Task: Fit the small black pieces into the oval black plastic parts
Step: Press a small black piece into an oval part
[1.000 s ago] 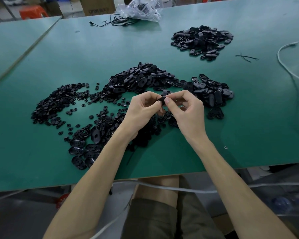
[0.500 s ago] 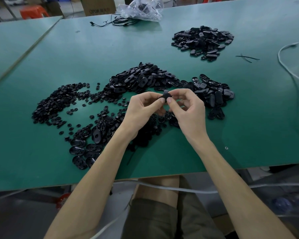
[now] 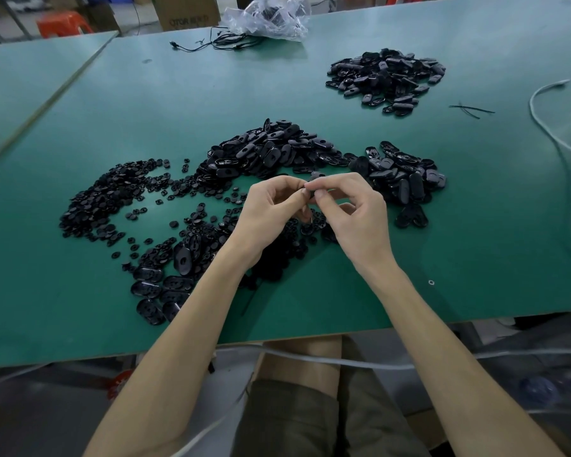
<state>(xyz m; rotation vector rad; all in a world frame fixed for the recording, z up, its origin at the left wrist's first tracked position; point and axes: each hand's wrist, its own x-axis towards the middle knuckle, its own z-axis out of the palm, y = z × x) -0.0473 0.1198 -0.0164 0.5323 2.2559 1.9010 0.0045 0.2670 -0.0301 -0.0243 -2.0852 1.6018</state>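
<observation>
Left hand (image 3: 271, 209) and right hand (image 3: 356, 212) pinch one black part (image 3: 311, 192) (mostly hidden); oval-part heap (image 3: 271, 153) at eleven o'clock.

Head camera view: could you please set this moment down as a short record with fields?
surface: green table
left hand: pinches a black part, mostly hidden by fingertips
right hand: pinches the same part
small black pieces: loose spread, left of the hands
oval black parts: heap just beyond the hands
second heap: oval parts, right of the hands
far pile: more oval parts, far right
white cable: along the right side
</observation>
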